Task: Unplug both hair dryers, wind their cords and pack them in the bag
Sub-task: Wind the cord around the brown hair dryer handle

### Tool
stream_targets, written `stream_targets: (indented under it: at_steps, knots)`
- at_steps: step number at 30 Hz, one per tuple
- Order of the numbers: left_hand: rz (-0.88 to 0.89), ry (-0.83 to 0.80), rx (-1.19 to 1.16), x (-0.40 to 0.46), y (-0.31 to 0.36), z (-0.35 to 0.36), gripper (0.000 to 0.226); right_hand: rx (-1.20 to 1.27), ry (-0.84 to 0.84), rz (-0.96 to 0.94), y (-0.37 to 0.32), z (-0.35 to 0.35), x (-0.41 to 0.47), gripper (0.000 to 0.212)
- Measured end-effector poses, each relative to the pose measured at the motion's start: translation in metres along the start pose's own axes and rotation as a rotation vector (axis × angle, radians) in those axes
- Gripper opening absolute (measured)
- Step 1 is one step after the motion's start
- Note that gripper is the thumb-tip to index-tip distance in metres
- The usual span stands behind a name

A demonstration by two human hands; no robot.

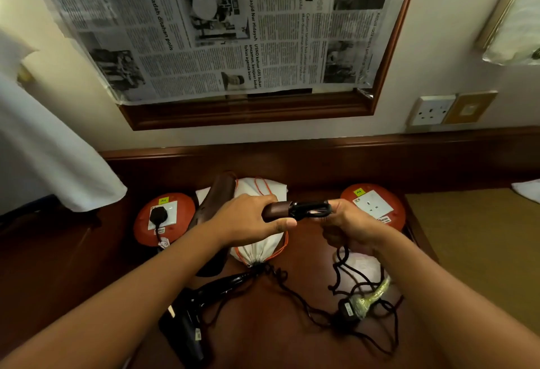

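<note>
My left hand (pixel 248 219) grips the handle of a brown hair dryer (pixel 214 205) held over the table, with the handle pointing right. At the handle's end my right hand (pixel 350 230) pinches its dark cord (pixel 339 269), which hangs down in loose loops to an unplugged black plug (pixel 348 311) on the table. A black hair dryer (pixel 187 319) lies at the lower left, its cord running right into the same tangle. Under my hands lies a white drawstring bag (pixel 257 249) with orange strings. A black plug (pixel 158 215) sits in the left red socket base (pixel 143 228).
A second red socket base (pixel 394 208), with nothing plugged in, stands at the right. A clear plastic wrapper (pixel 377 292) lies by the loose plug. A wall socket (pixel 432 110) is at the upper right, and white cloth (pixel 43 149) hangs at the left. Behind is a newspaper-covered frame (pixel 248 111).
</note>
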State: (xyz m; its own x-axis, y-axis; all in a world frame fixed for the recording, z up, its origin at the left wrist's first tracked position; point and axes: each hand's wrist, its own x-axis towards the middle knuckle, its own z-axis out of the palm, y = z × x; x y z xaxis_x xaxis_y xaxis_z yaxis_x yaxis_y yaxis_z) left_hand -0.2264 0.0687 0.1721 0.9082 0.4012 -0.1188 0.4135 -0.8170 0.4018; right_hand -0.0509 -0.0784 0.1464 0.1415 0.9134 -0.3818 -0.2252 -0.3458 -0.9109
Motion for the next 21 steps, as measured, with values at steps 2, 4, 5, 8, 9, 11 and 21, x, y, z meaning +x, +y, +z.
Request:
stream_targets:
  at_steps: [2,4,5,8,9,11,21]
  knots:
    - [0.029,0.017,0.024,0.0,0.001,-0.002,0.048,-0.134,-0.018,-0.018,-0.012,-0.002,0.001,0.041]
    - [0.043,0.023,0.04,0.001,0.001,-0.005,0.054,-0.3,-0.01,-0.038,-0.025,-0.002,-0.001,0.032]
    - [0.049,0.023,0.06,0.001,0.0,-0.006,0.058,-0.387,0.013,-0.049,-0.032,-0.002,-0.001,0.026]
    - [0.066,0.018,0.185,0.001,-0.002,-0.01,0.064,-0.598,0.097,-0.1,-0.049,0.002,-0.003,0.02]
    - [0.073,0.017,0.226,0.002,-0.002,-0.012,0.064,-0.663,0.122,-0.125,-0.054,0.003,-0.003,0.019]
    - [0.086,0.014,0.282,0.003,-0.003,-0.015,0.065,-0.775,0.152,-0.161,-0.061,0.002,-0.003,0.015]
    - [0.056,0.025,0.428,0.008,-0.004,-0.017,0.064,-1.116,0.356,-0.302,-0.066,-0.001,-0.007,0.01]
